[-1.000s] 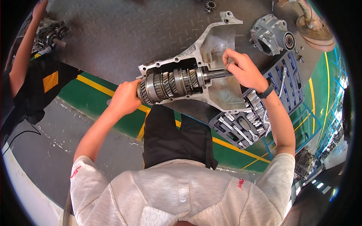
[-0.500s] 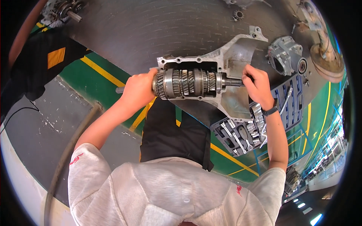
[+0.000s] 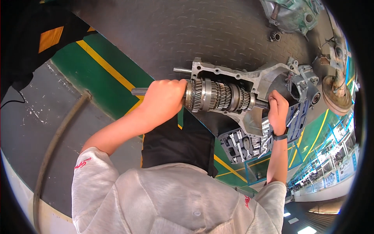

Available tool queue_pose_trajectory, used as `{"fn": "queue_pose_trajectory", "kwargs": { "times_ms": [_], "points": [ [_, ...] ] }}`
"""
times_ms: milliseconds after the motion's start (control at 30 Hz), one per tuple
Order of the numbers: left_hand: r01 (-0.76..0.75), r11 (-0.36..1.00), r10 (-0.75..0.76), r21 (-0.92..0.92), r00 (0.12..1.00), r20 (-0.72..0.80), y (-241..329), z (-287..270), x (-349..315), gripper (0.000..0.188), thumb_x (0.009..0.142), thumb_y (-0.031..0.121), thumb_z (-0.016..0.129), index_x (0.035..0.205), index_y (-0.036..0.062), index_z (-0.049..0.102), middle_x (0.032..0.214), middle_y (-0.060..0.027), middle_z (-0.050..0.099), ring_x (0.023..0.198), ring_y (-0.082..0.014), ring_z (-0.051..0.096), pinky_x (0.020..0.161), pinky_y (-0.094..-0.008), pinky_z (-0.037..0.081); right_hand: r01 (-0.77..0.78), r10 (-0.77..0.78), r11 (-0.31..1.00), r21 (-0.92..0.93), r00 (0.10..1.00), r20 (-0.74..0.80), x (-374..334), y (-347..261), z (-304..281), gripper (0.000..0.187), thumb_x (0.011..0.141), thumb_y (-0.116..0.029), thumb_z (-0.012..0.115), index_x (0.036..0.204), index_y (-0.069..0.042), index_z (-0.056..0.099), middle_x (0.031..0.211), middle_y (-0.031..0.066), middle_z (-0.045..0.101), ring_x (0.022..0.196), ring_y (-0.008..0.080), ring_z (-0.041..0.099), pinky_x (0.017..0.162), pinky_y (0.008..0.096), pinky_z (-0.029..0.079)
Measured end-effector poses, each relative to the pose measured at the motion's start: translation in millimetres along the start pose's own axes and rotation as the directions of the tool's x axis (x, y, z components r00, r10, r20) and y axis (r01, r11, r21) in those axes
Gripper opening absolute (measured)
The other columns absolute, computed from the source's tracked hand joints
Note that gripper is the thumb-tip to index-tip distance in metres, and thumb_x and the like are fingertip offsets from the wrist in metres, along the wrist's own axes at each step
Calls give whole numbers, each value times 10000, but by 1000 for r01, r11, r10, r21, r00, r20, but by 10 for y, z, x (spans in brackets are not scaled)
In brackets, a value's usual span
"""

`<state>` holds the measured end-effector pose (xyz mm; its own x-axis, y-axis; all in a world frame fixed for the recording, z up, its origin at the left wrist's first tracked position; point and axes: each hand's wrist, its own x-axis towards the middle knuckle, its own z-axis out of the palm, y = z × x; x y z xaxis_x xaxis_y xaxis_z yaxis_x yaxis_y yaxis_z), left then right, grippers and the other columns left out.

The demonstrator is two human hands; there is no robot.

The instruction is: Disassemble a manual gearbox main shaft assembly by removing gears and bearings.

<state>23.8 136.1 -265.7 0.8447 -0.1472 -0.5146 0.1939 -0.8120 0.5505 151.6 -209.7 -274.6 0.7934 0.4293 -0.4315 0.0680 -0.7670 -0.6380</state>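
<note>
A gear shaft (image 3: 221,95) with several toothed gears and rings lies across an open metal gearbox housing (image 3: 233,74), overlapping its near edge and tilted slightly, right end nearer me. My left hand (image 3: 164,99) is closed round the shaft's left end, and a splined tip (image 3: 139,91) sticks out beyond it. With curled fingers, my right hand (image 3: 278,112) grips the thin right end of the shaft. Part of the housing's inside shows behind the gears. A plain metal rod (image 3: 182,70) juts from the housing's far left corner.
A socket set case (image 3: 243,146) lies close by my right forearm. Beyond the housing are another metal casing (image 3: 302,84), a small gear (image 3: 275,36) and a greenish casing (image 3: 294,17) on the metal table (image 3: 156,35). Someone in dark clothing (image 3: 27,50) stands at left.
The gear shaft has shifted toward me relative to the housing and become tilted, both my hands still on it. The rod at the housing's left corner now shows more. The view has turned.
</note>
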Motion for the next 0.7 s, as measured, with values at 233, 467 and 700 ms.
{"fn": "queue_pose_trajectory", "kwargs": {
  "times_ms": [233,467,700],
  "points": [
    [-34,999,33,-6,999,-11,-30,30,-14,132,678,17,634,785,12,558,696,-155,631,675,-350,648,620,-443,518,-60,61,997,44,998,-32,-7,14,45,144,837,-66,447,731,28,424,636,91,395,599,161,366,569,295,333],
    [-134,990,134,47,991,3,-42,41,20,157,629,26,677,733,34,559,665,-120,621,631,-292,661,596,-397,539,4,19,991,131,985,-174,-18,152,95,172,790,-63,455,670,27,371,597,99,344,542,162,320,509,320,289],
    [-142,985,145,97,989,-20,-9,93,18,170,629,40,686,736,36,554,646,-108,608,612,-292,651,585,-397,534,70,-44,988,136,982,-185,-1,159,34,178,782,-69,448,664,28,358,595,103,331,531,169,325,506,320,293]
  ]
}}
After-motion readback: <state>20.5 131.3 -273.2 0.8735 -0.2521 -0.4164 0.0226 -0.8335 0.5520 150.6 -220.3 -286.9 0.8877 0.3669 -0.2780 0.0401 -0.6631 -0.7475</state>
